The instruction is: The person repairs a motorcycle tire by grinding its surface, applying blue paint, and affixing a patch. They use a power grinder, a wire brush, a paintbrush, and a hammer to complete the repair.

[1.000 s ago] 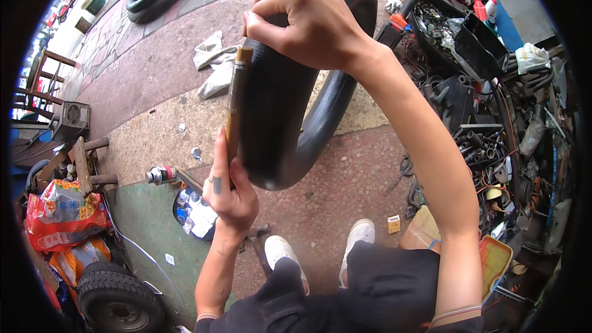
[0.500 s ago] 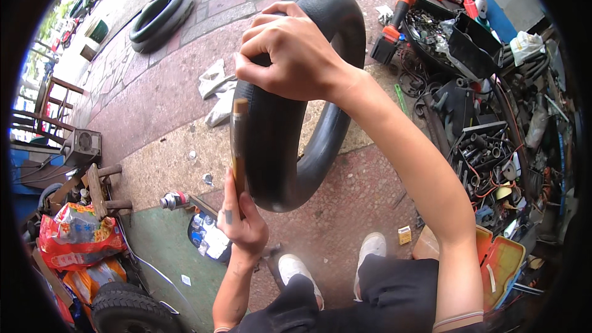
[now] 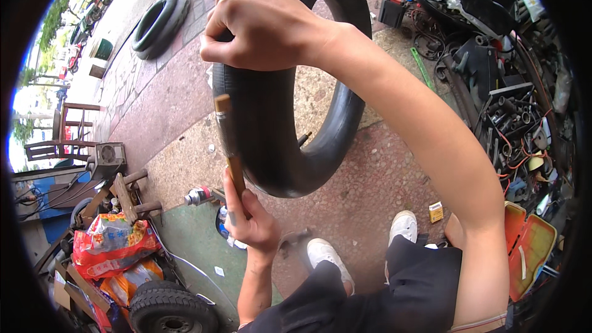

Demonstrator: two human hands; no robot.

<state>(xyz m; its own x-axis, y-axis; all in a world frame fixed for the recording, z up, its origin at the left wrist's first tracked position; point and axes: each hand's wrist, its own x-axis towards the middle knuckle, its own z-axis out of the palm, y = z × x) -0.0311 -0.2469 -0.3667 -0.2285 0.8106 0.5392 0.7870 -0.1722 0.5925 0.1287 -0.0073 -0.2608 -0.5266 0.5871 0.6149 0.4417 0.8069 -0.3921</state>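
Note:
A black inflated inner tube (image 3: 327, 142) stands upright before me, with a valve stem (image 3: 303, 139) on its inner side. My right hand (image 3: 256, 28) is closed on its upper left part, fingers curled over the rubber. Lower down, my left hand (image 3: 251, 222) is closed around an upright rasp-like tool (image 3: 226, 129) with wooden-coloured ends and a darker, metallic-looking middle. That tool lies along the tube's left side; whether it touches the rubber is hard to tell.
More tubes (image 3: 154, 28) lie on the pavement behind. At left are wooden chairs (image 3: 77, 105), red sacks (image 3: 114, 240) and a tyre (image 3: 172, 314). A cordless power tool (image 3: 394, 3), jumbled metal parts (image 3: 505, 117) and an open orange case (image 3: 527, 250) crowd the right.
The camera view has shifted and turned. Over the last half second, my right hand and the tube's top have moved up and left in the picture. Both hands keep their holds.

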